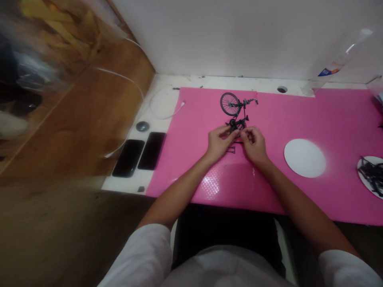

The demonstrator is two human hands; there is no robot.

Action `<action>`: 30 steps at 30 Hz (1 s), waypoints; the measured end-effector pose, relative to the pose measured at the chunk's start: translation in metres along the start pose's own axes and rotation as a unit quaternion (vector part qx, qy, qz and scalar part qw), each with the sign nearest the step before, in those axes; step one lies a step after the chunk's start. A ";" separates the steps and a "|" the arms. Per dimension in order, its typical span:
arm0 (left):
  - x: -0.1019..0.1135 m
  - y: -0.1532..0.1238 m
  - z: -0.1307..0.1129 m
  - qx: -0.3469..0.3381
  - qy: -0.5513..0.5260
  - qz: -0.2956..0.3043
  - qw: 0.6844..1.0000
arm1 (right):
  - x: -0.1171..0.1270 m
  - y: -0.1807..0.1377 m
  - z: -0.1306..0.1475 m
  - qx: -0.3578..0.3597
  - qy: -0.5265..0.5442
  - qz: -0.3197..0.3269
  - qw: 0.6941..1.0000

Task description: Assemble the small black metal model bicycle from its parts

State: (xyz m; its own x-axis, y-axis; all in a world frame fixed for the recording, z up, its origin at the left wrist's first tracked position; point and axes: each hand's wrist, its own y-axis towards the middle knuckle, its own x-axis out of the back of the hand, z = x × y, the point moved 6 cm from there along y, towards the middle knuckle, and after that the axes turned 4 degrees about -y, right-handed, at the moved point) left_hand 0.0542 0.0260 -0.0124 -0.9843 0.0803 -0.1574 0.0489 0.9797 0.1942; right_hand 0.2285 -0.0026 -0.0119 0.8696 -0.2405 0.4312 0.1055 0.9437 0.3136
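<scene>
Your left hand [220,141] and right hand [255,146] both pinched the near end of the model bicycle [236,113], which lay on the pink mat [299,111] in the middle of the worktop [163,93]. Two phones [139,153] lay left of the mat; a white disc [304,158] and a plate of black parts [369,160] lay to the right. An uneven squeeze could have bent the thin frame or flicked a small piece away.

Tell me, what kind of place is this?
Probably a hobby desk: a pink mat on a white tabletop, a model bicycle held by the left hand and right hand, two phones alongside.
</scene>
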 end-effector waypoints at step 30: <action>0.004 0.002 0.002 -0.014 0.028 -0.008 0.999 | 0.001 -0.001 0.014 0.120 -0.100 0.008 0.988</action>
State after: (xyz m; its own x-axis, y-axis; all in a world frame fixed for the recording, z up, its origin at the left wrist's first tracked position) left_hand 0.0510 0.0285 -0.0150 -0.9929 0.0537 -0.1057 0.0295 0.9754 0.2185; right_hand 0.2230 -0.0067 0.0004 0.7547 -0.2898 0.5886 -0.0455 0.8719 0.4877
